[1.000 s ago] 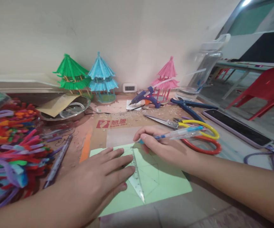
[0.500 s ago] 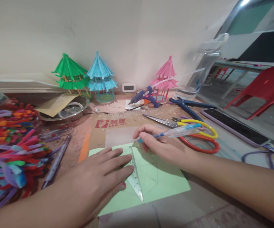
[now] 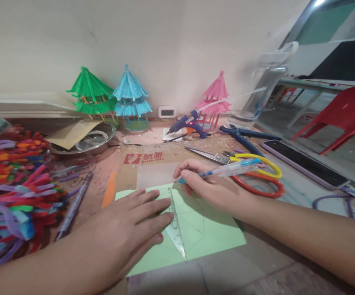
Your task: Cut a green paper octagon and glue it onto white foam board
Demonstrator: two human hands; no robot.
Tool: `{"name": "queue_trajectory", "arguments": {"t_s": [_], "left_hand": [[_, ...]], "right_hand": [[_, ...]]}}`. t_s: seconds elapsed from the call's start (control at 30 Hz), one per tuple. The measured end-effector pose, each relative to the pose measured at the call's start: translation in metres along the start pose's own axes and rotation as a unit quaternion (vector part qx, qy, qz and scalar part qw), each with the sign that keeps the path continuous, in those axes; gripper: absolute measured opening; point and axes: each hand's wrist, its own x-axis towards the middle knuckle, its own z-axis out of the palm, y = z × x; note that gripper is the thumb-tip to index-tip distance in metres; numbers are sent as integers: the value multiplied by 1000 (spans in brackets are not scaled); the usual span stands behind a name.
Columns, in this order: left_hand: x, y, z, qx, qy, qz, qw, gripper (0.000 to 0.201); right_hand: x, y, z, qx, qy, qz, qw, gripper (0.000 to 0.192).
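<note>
My left hand (image 3: 134, 229) lies flat with fingers stretched over a clear set square (image 3: 177, 233), pressing it onto a light green sheet of paper (image 3: 217, 241). In my right hand (image 3: 205, 184) is a pen (image 3: 229, 168) with a clear barrel and blue parts, its tip end hidden by my fingers near the top of the set square. Thin pencil-like lines run across the sheet to the right of the set square. Part of the set square is covered by my left fingers.
Scissors (image 3: 257, 174) with red and yellow handles lie by my right wrist, near blue pliers (image 3: 242, 137) and a phone (image 3: 303, 164). A glue gun (image 3: 190, 123) rests behind. Colourful pipe cleaners (image 3: 14, 196) crowd the left. Three small pavilions, one blue (image 3: 131, 98), stand along the wall.
Both hands, the pen and the set square keep practically the same places. The whole view has only shifted very slightly.
</note>
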Motion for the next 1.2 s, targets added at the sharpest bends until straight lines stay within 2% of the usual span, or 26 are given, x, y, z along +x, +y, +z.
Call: {"name": "queue_trajectory", "arguments": {"t_s": [0.43, 0.7, 0.87, 1.07, 1.13, 1.2], "left_hand": [[-2, 2, 0, 12, 3, -8, 1000, 36], [0, 1, 3, -26, 2, -15, 1000, 33], [1, 1, 3, -17, 5, -5, 1000, 37], [0, 1, 4, -39, 9, -16, 999, 34], [0, 1, 4, -45, 6, -18, 999, 33], [0, 0, 4, -39, 2, -15, 999, 33]], "right_hand": [[0, 2, -1, 3, -5, 4, 1000, 15], [0, 4, -1, 1, -6, -9, 1000, 15], [0, 6, -1, 11, 8, -53, 999, 6], [-2, 11, 3, 22, 12, -117, 993, 12], [-2, 10, 4, 24, 8, -106, 994, 16], [-2, 8, 3, 14, 6, -71, 997, 11]]}}
